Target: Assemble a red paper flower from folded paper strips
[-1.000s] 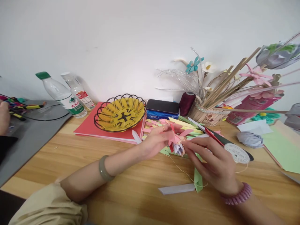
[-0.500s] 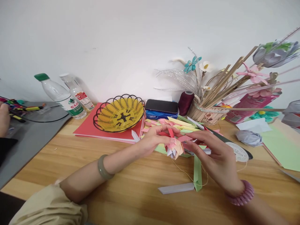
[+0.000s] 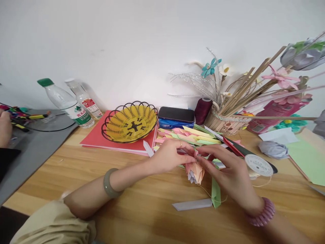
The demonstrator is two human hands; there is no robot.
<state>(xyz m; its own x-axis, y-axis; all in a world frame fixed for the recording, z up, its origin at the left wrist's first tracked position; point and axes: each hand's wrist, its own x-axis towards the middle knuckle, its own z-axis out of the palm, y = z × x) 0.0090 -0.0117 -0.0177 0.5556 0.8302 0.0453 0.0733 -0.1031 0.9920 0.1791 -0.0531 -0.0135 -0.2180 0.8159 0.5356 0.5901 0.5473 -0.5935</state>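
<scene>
A folded paper flower (image 3: 195, 172), peach and pink with pale lilac tips, hangs tips-down between my hands. My left hand (image 3: 175, 154), with a ring on one finger, pinches its upper end. My right hand (image 3: 225, 166) grips the same end from the other side, its thumb and fingertips on a small pink bit there. Thin tan string (image 3: 207, 191) trails from near the flower across a green paper strip (image 3: 216, 191). A pale lilac paper strip (image 3: 192, 204) lies flat in front. Behind my hands is a pile of coloured folded strips (image 3: 189, 135).
A yellow woven basket (image 3: 144, 127) sits on red paper (image 3: 88, 135), left of a phone (image 3: 176, 114). Two bottles (image 3: 76, 110) stand farther left. A string spool (image 3: 259, 165), a crumpled paper flower (image 3: 273, 149) and green paper (image 3: 308, 156) lie right. Another person's hand (image 3: 5, 127) is at far left.
The flower has moved slightly down and right, and my hands have come closer together at its upper end. The red strip that stood up by my left fingers no longer shows there.
</scene>
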